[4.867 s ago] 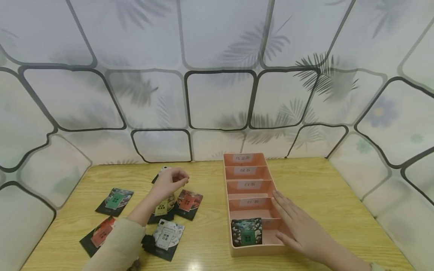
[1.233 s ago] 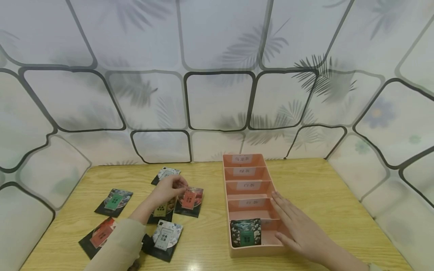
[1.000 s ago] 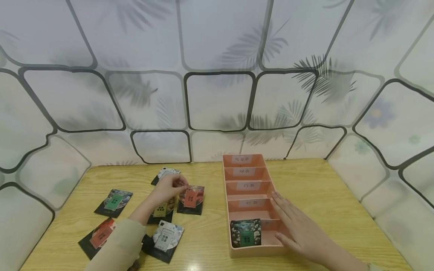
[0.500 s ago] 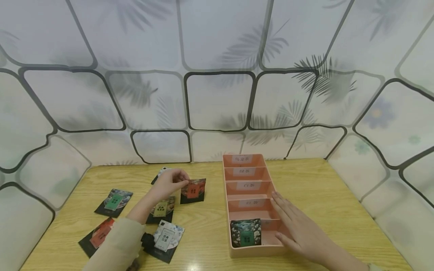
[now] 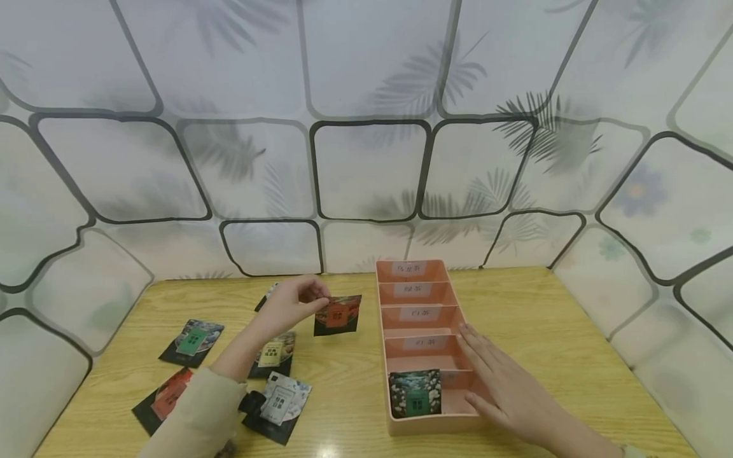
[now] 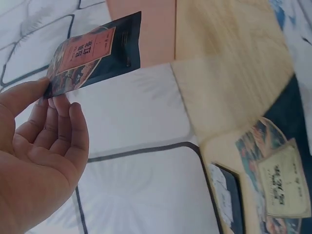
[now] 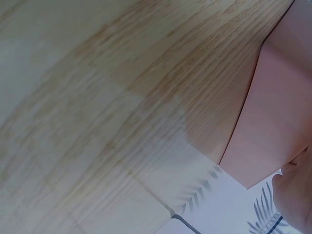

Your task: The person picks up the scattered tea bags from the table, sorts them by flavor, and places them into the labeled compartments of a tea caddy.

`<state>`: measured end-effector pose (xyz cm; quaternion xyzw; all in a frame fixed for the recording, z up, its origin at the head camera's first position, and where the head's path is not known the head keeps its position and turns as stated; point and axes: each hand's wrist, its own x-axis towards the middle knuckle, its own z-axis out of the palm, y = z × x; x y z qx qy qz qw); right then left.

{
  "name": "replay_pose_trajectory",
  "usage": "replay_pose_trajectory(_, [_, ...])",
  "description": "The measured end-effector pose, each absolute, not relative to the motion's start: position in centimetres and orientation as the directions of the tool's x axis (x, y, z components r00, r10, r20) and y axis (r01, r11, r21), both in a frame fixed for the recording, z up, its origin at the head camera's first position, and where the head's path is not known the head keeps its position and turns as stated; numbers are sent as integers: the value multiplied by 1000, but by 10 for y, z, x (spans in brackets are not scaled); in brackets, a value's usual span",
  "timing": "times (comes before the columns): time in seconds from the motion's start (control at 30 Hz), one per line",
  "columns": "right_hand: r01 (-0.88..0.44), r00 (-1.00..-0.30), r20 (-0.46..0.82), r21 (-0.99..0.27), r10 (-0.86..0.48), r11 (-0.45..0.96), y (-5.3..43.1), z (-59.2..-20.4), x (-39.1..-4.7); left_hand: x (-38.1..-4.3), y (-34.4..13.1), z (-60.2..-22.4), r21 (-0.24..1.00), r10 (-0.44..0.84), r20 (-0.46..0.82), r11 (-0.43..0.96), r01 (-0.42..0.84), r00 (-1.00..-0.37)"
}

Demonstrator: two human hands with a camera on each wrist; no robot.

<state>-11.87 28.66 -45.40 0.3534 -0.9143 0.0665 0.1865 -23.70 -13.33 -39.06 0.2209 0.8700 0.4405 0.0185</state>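
Note:
My left hand (image 5: 289,312) pinches a tea sachet (image 5: 338,316) with a red label by one corner, thumb against fingers. The sachet hangs above the table, left of a long pink divided box (image 5: 438,424). In the left wrist view, the red-labelled sachet (image 6: 95,53) is tilted and the other fingers curl loosely below it. My right hand (image 5: 515,394) rests along the box's right side, fingers extended, thumb at the rim. A green-labelled sachet (image 5: 417,394) lies in the nearest compartment. The right wrist view shows the box's outer wall (image 7: 273,112) and a bit of my hand.
On the wooden table (image 5: 343,394) at left lie a yellow-labelled sachet (image 5: 272,355), a white one (image 5: 279,404), a green one (image 5: 193,341) and a red one (image 5: 166,401). Another sachet (image 5: 266,297) is partly behind my left hand. Paper labels (image 5: 424,342) mark the box's dividers.
My left hand has taken hold of the red-labelled sachet, lifted it off the table beside the yellow one and moved it right toward the box. The right hand stays at the box.

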Motion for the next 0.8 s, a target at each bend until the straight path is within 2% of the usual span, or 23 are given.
replay_pose_trajectory(0.27, [-667, -686, 383, 8, -619, 745, 286, -454, -119, -222, -118, -368, 744, 431, 184, 526, 412, -883])
replay_pose_trajectory(0.53, [-660, -696, 379, -6, -609, 751, 286, -455, -119, -215, -102, -359, 764, 463, 235, 455, 457, -855])
replay_pose_trajectory(0.8, [-675, -675, 399, 8, -621, 738, 286, -454, -120, -210, -85, -353, 756, 454, 297, 425, 497, -840])
